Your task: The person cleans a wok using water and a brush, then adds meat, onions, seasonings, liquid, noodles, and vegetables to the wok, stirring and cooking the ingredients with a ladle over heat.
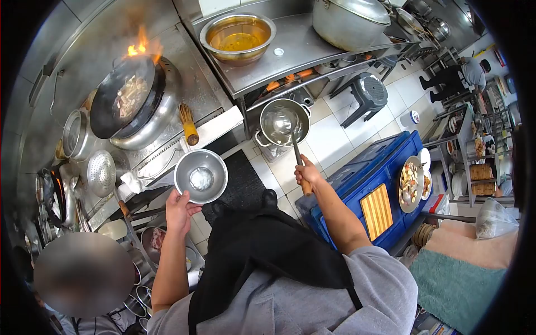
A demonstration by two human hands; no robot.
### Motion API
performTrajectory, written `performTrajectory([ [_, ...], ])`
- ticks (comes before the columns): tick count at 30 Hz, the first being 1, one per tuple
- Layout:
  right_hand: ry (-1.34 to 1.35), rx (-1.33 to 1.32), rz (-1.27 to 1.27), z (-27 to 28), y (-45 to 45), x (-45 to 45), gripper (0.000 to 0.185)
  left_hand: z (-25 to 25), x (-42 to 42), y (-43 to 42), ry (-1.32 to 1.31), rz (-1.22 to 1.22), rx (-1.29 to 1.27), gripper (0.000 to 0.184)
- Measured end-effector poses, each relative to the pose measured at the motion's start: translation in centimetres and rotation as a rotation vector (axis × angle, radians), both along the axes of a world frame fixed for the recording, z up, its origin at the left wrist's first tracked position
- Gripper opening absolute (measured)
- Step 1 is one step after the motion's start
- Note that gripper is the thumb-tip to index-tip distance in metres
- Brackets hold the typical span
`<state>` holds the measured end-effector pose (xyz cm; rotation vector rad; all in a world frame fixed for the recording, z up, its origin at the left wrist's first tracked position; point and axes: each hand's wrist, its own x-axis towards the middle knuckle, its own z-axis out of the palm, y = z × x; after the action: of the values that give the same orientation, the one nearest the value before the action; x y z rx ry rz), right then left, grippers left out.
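Observation:
My left hand [180,211] grips the near rim of a small metal bowl [214,165], thumb over the edge. Some clear liquid or a bright reflection shows at the bowl's bottom. My right hand [307,174] is closed around the handle of a long ladle [296,146]. Its scoop end sits inside a two-handled metal pot [305,114] low in front of me. To the left, a black wok [101,114] rests tilted on the burner with pale pieces of food [132,96] in it. Flames [143,47] rise at its far edge.
A metal basin of yellow liquid [238,42] and a large lidded pot [343,25] stand on the steel counter. At right, a blue chest [335,192] carries a striped cutting board [377,210] and a food plate [411,184]. One person [89,273] is lower left, another [472,72] far right.

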<state>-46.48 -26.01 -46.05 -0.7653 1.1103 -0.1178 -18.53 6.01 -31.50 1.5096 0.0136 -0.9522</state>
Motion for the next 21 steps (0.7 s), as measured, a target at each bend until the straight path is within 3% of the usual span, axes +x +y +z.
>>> performTrajectory([
  [15,-0.091,-0.264,-0.219,18.2,8.3,3.1,0.075,-1.4,14.3,2.7,0.049,-0.007,-0.226,0.011],
  [21,-0.28,-0.153,-0.197,22.2,13.3,9.6,0.066,-1.6,19.3,6.7,0.062,0.046,-0.229,0.014],
])
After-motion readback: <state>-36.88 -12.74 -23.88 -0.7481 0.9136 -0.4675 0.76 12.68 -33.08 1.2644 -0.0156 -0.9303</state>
